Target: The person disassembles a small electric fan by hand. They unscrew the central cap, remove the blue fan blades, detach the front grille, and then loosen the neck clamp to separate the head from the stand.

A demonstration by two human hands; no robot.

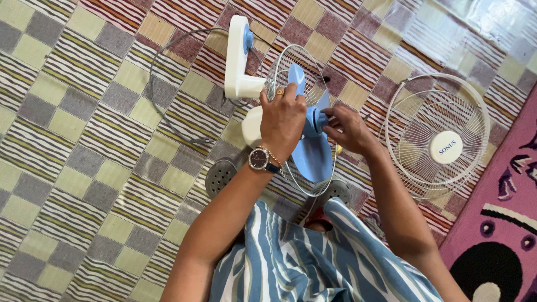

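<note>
Centrally, the blue fan blade (311, 156) is gripped by the closed left hand (282, 120); its hub is pinched by the right hand (347, 130). Right of the blade, a white front grille (433, 137) is laid.

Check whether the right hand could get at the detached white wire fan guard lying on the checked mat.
Probably yes. The detached white wire fan guard lies flat on the right hand's own side, with only bare checked mat between them. That hand is at the light blue plastic fan blade's hub and would have to let go first.
</note>
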